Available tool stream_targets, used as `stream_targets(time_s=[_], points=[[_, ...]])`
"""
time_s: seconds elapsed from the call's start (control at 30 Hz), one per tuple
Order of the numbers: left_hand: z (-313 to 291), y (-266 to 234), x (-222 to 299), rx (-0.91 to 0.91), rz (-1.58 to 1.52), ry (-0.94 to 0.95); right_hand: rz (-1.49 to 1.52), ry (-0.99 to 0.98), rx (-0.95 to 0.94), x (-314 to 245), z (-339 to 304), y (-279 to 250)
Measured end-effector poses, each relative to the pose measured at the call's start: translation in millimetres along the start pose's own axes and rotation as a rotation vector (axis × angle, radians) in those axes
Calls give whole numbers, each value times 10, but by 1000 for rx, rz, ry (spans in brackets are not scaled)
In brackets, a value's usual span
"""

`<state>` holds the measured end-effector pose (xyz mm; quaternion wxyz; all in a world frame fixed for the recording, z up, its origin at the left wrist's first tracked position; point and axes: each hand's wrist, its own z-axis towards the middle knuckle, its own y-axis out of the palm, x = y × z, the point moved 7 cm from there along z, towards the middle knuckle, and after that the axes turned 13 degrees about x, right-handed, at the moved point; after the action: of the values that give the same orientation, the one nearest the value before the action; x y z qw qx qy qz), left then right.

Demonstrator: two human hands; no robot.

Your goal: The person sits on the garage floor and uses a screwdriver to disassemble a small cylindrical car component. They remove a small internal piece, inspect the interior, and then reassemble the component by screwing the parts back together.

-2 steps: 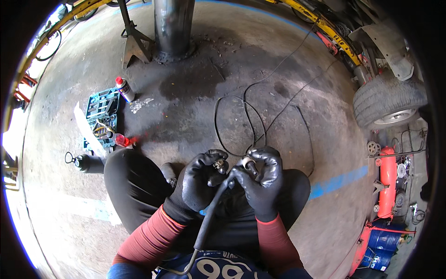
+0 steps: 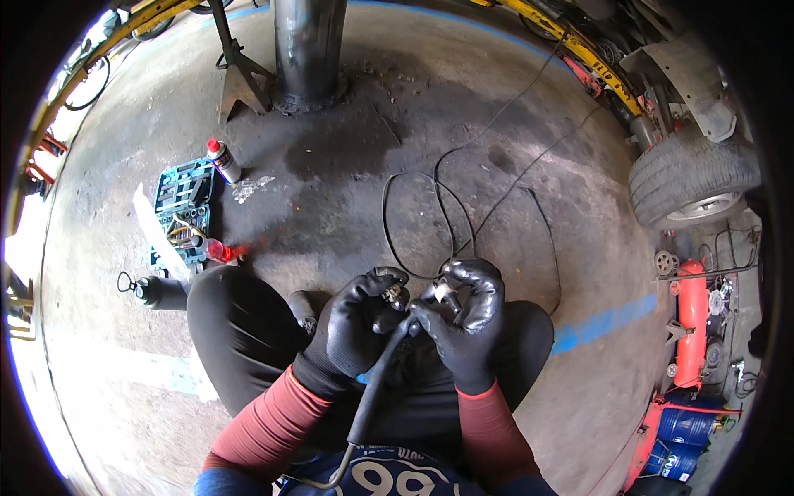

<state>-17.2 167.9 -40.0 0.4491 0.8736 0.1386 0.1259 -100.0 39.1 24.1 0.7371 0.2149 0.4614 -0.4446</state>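
Note:
Both my hands wear black gloves and meet over my lap. In the fingers of my left hand (image 2: 357,318) is a small ridged metal part (image 2: 395,296), its far side hidden by the glove. My right hand (image 2: 465,318) pinches a small pale fitting (image 2: 444,292) with a dark stub at its end. Between the hands, at my right thumb, rises the upper end of a pipe in a black sleeve (image 2: 376,393). Its bare metal end bends away near my shirt. Whether the pipe joins either part I cannot tell.
An open teal socket set (image 2: 184,183), a red-capped spray can (image 2: 222,159), a bottle of red liquid (image 2: 217,250) and a dark canister (image 2: 161,293) are at the left. A black cable (image 2: 385,217) loops ahead. A tyre (image 2: 693,178) and red tank (image 2: 691,322) are at right.
The pale fitting has turned slightly in my right fingers, and its dark stub sits a little lower. The metal part in my left hand has shifted slightly to the right.

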Motion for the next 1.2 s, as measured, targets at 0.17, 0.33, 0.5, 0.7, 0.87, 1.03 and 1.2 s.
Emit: stream_targets(time_s=[0.17, 0.33, 0.5, 0.7, 0.87, 1.03, 1.2], points=[[-14, 106, 205, -105, 554, 468, -230, -347, -104, -491, 146, 5], [62, 100, 142, -96, 302, 244, -433, -348, -425, -724, 340, 192], [-42, 189, 200, -157, 421, 349, -337, -203, -599, -675, 536, 337], [-110, 288, 257, -180, 363, 375, -358, -204, -616, -701, 515, 383], [-189, 358, 250, -140, 418, 380, -400, -240, -656, -734, 528, 409], [-202, 327, 244, -175, 319, 305, -399, -262, -608, -811, 551, 356], [-182, 306, 252, -236, 294, 328, -385, -287, -526, -866, 525, 293]])
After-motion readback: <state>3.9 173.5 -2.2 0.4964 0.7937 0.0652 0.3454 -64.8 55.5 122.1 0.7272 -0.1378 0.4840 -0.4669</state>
